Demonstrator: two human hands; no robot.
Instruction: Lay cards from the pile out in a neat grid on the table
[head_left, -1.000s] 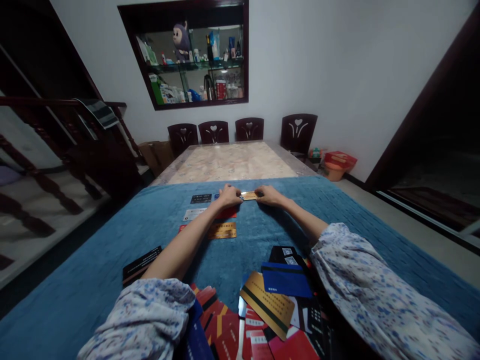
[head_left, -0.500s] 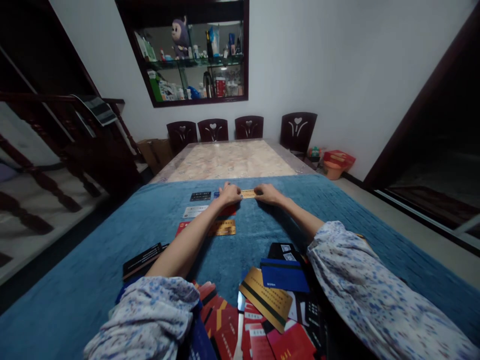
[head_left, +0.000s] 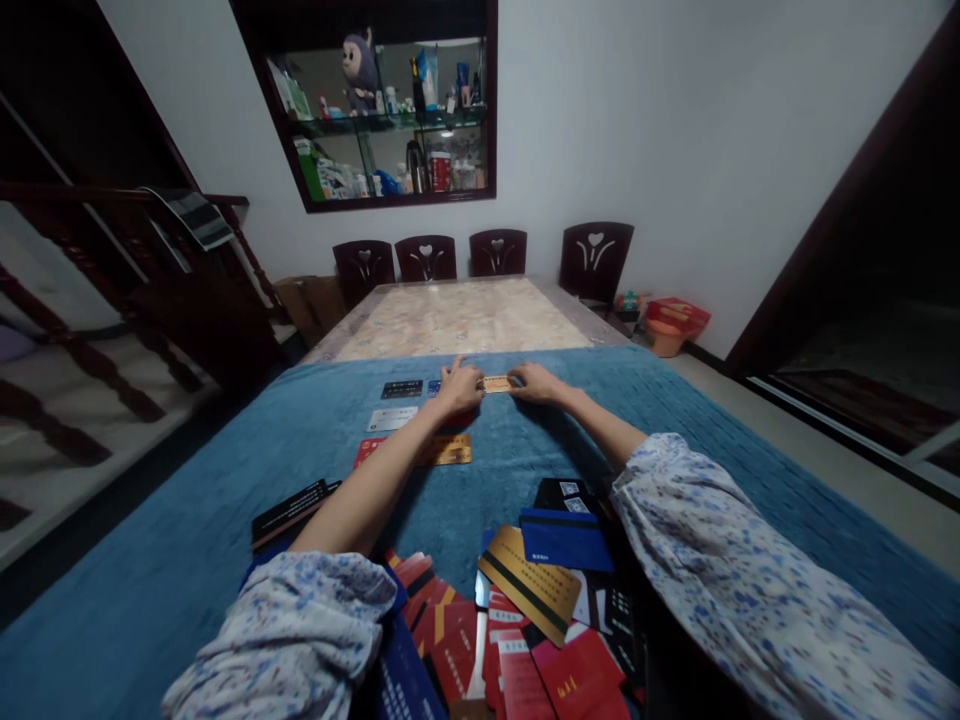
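At the cloth's far edge, one gold card between two hands

Near the far edge of the blue cloth (head_left: 210, 480), the left hand (head_left: 460, 386) and right hand (head_left: 534, 383) meet at a gold card (head_left: 496, 384), one at each end. Placing it neatly seems to call for light, equal pressure from both sides, the card kept level and squared to the row beside it, and a flat release so that no corner catches. The left hand is curled, fingertips on the card's left end, one finger (probably the index) poking forward. The right hand is loosely bent, its fingertips pinching the right end. Whether the card touches the cloth or hangs just above it, I cannot tell.

Just left of the left hand, a blue card (head_left: 433, 387) peeks out, then a black card (head_left: 402, 389). Nearer lie a white card (head_left: 391, 419), a red card (head_left: 367, 452) and a second gold card (head_left: 454, 449), the left forearm (head_left: 379, 475) crossing over them. Nearest the body, a mixed pile of cards (head_left: 517, 640) spreads between the sleeves (head_left: 289, 620). Beyond the cloth, the surface (head_left: 465, 318) shows its pale, patterned top.
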